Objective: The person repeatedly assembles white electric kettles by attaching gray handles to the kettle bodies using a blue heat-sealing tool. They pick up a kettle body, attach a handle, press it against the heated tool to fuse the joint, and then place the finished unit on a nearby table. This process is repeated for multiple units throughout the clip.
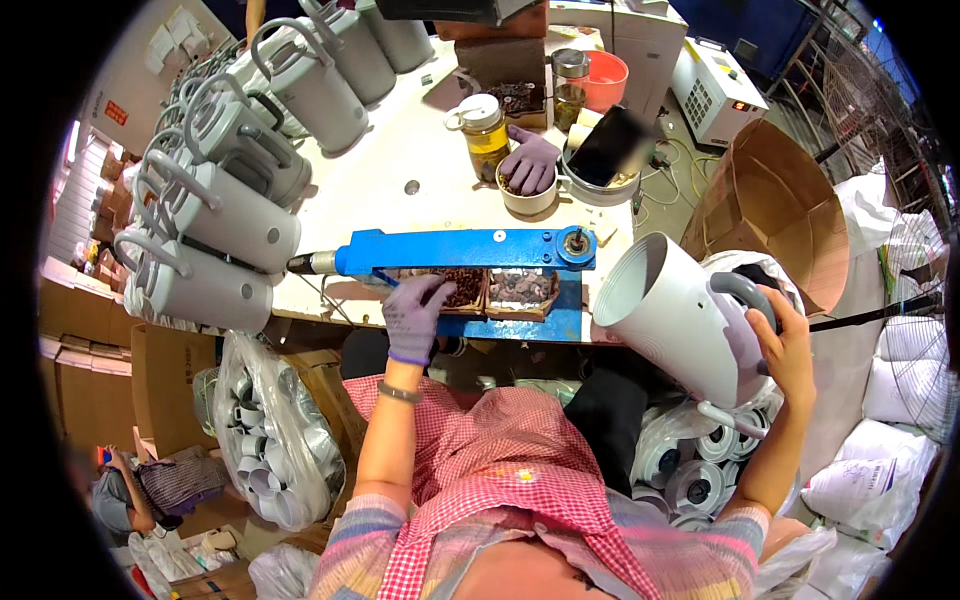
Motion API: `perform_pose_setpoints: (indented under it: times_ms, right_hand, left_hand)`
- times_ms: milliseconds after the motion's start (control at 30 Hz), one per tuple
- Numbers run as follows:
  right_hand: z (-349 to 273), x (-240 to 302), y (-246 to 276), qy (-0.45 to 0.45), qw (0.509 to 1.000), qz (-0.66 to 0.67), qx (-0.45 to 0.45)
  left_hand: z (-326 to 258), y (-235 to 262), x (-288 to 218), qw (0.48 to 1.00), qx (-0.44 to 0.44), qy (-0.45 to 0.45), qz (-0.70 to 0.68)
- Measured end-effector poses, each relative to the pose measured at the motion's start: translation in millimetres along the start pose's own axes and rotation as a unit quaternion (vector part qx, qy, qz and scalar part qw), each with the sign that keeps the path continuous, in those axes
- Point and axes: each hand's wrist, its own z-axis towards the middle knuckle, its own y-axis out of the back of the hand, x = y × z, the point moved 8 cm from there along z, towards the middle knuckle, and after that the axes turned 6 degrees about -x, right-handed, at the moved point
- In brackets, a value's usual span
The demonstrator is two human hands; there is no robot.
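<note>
My left hand (412, 315), in a pale purple glove, is over the left end of a small open box of dark brown parts (464, 286). Its fingers are pinched together; whatever may be between them is too small to make out. Beside that box is another box with silvery small parts (518, 287). My bare right hand (788, 345) grips the dark grey handle of a light grey watering can (680, 320). The can is tilted, its wide round end facing the blue arm-shaped bench tool (460, 251) on the table.
Several grey watering cans (225, 215) line the table's left side. Toward the back stand a yellowish jar (482, 135), a white mug (528, 200) with a purple glove on it, and a phone (608, 145). Bags of grey parts (275, 440) flank me. An open carton (775, 215) stands right.
</note>
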Motion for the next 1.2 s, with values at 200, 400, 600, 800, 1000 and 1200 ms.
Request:
perform_pose_setpoints:
  times_ms: [200, 400, 600, 800, 1000, 1200]
  right_hand:
    - [1, 2, -6, 0.048, 0.998, 0.032, -0.026]
    - [4, 5, -14, 0.035, 0.998, 0.054, -0.002]
    - [9, -3, -17, -0.012, 0.999, 0.043, 0.022]
    - [14, 13, -23, 0.053, 0.998, 0.04, 0.007]
    - [11, 8, -16, 0.045, 0.998, 0.033, -0.03]
    - [3, 2, -21, 0.0, 0.999, 0.04, -0.009]
  left_hand:
    - [33, -22, -128, 0.891, 0.105, 0.102, -0.43]
    - [54, -87, -148, 0.903, 0.138, 0.045, -0.404]
    - [61, -79, -161, 0.939, 0.126, -0.058, -0.316]
    - [54, -63, -174, 0.961, 0.034, -0.193, -0.197]
    - [72, -11, -141, 0.974, 0.018, -0.19, -0.122]
    - [45, -14, -110, 0.956, 0.054, -0.284, 0.039]
